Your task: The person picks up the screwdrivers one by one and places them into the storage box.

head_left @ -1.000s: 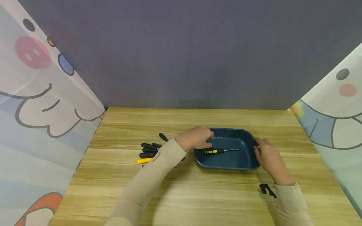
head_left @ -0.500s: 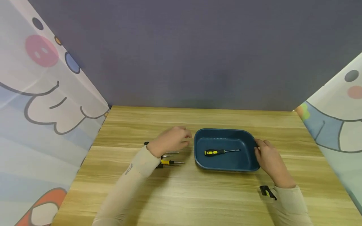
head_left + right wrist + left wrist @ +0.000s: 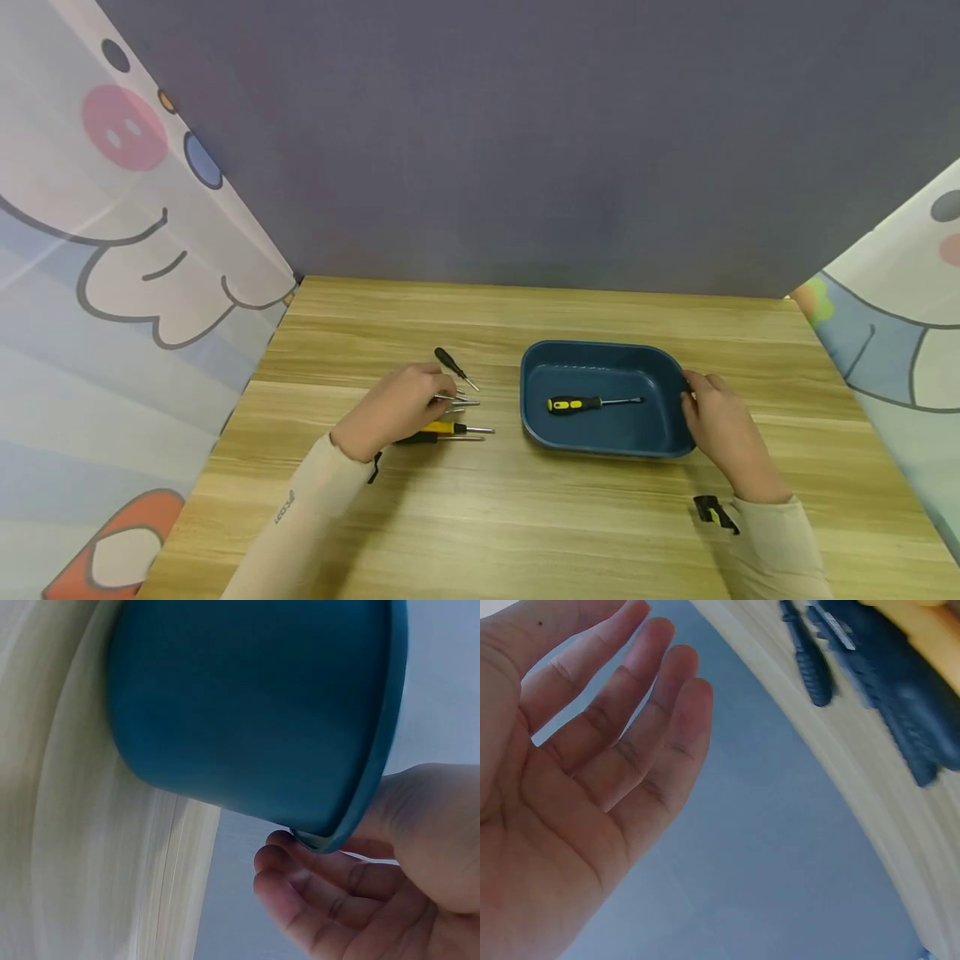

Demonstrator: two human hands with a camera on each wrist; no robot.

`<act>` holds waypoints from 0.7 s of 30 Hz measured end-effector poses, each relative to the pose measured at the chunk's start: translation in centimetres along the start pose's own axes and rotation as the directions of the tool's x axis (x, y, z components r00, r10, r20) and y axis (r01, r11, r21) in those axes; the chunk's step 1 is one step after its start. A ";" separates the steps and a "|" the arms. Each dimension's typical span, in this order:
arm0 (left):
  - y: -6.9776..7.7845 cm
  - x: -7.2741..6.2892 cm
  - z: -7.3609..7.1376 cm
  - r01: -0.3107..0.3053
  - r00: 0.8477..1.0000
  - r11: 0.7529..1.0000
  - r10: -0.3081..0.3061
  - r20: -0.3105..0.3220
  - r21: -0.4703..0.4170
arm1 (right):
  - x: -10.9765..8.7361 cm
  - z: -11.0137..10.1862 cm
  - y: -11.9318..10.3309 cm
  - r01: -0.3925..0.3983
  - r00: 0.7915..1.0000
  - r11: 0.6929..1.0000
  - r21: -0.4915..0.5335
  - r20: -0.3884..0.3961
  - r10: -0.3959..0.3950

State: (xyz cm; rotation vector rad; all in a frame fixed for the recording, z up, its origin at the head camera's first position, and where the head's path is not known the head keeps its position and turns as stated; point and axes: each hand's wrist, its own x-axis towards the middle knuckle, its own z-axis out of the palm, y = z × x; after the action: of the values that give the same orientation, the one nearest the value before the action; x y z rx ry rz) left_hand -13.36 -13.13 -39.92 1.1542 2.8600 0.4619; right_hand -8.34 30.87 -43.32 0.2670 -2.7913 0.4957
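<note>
My left hand (image 3: 397, 408) hovers over a group of screwdrivers on the table, its fingers relaxed and holding nothing in the left wrist view. Beneath it show a yellow-handled screwdriver (image 3: 447, 427), a black one (image 3: 420, 437) and several metal shafts; most other handles are hidden by the hand. A small black screwdriver (image 3: 450, 362) lies just beyond the fingertips. With my right hand (image 3: 722, 425) I grip the right rim of a blue plastic bin (image 3: 255, 712), fingers under the rim outside and thumb over it. A black-and-yellow screwdriver (image 3: 576, 405) lies inside the bin.
The wooden table (image 3: 540, 525) meets a grey panel (image 3: 540, 150) at the back. Printed cartoon curtains (image 3: 127, 317) hang at both sides. A black strap end (image 3: 715, 512) shows beside the right wrist.
My left hand has moved left, from above the bin's left end to over the screwdrivers. The right hand has stayed on the rim, and the screwdriver in the bin lies as before.
</note>
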 end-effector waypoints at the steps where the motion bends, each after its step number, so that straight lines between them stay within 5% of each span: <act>1: 0.0 -0.5 0.2 0.006 1.000 1.000 -0.006 -0.012 0.011 | 0.0 0.0 0.0 -0.001 1.000 1.000 0.000 0.000 0.001; 11: -0.2 -4.1 1.5 0.100 0.993 0.990 -0.093 -0.072 0.099 | 0.0 -0.1 0.0 0.002 1.000 1.000 -0.003 -0.008 -0.002; 21: -0.6 -5.3 2.5 0.184 0.983 0.969 -0.183 -0.025 0.168 | 0.0 -0.1 0.1 0.022 1.000 1.000 0.009 -0.009 -0.022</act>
State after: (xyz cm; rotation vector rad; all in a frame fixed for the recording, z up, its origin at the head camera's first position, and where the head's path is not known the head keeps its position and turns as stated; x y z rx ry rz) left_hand -9.56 -16.49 -42.97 0.8941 3.0257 0.2206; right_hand -8.37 30.98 -43.28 0.2965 -2.7752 0.5039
